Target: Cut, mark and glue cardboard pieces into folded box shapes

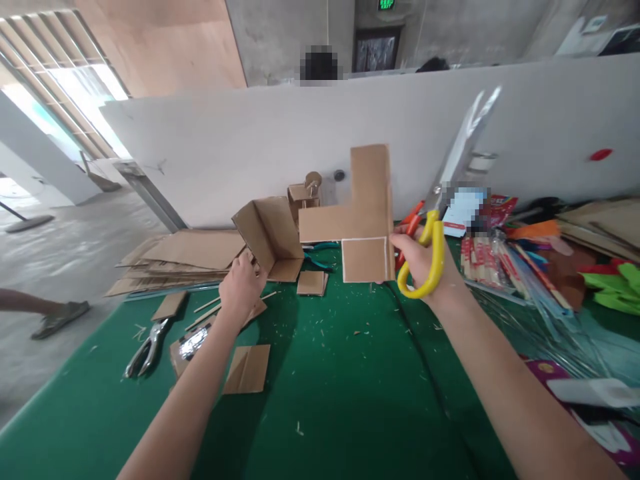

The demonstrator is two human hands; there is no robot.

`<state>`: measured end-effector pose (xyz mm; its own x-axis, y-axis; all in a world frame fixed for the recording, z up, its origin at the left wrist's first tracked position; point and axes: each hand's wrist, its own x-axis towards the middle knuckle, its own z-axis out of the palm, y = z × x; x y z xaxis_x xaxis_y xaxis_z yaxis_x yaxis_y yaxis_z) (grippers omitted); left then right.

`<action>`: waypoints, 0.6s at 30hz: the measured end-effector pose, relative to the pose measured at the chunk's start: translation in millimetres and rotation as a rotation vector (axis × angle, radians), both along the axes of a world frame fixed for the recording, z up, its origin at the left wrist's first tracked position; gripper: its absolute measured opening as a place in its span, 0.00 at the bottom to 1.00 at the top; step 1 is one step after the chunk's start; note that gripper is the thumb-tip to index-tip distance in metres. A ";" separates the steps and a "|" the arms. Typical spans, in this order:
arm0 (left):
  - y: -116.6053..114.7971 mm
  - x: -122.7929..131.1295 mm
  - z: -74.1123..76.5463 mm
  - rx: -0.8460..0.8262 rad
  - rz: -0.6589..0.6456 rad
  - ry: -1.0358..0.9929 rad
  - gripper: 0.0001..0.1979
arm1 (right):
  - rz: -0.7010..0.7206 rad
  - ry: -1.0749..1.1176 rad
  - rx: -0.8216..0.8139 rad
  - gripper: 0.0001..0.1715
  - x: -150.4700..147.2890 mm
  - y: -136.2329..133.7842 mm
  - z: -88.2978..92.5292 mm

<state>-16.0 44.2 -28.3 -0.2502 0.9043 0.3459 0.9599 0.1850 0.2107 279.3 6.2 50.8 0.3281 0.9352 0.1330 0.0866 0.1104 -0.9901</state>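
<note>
My left hand is closed at the edge of a folded piece of cardboard, whose panels stand up like an open corner. On the right, my right hand grips a flat cardboard cut-out with arms at right angles; a white line edges its lower square. The same hand also holds scissors with yellow handles, their blades pointing up and slightly parted. Orange-red handles show behind its fingers; I cannot tell whether they are held. A small cardboard square lies on the table between both hands.
Stacked cardboard sheets lie at the left rear of the green table. Nearer are metal pliers and a creased cardboard piece. Packaged sticks and green fabric lie right. A white partition stands behind.
</note>
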 end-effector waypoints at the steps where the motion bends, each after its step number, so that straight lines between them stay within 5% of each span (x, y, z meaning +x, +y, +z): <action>1: -6.0 1.5 2.9 0.048 0.003 0.019 0.21 | 0.003 -0.004 0.002 0.05 -0.1 2.3 -2.9; 5: -18.8 10.6 20.9 0.258 -0.122 0.066 0.19 | -0.130 -0.107 0.125 0.04 10.8 10.1 -5.3; 9: -1.8 22.0 57.6 0.400 -0.347 0.188 0.16 | -0.366 -0.099 0.281 0.05 32.0 9.5 9.4; 13: 47.9 37.1 103.2 0.351 -0.515 0.217 0.21 | -0.528 -0.050 0.377 0.05 52.4 3.9 27.0; 18: 124.6 59.5 137.9 0.075 -0.555 0.174 0.45 | -0.536 -0.127 0.346 0.07 65.4 5.1 28.7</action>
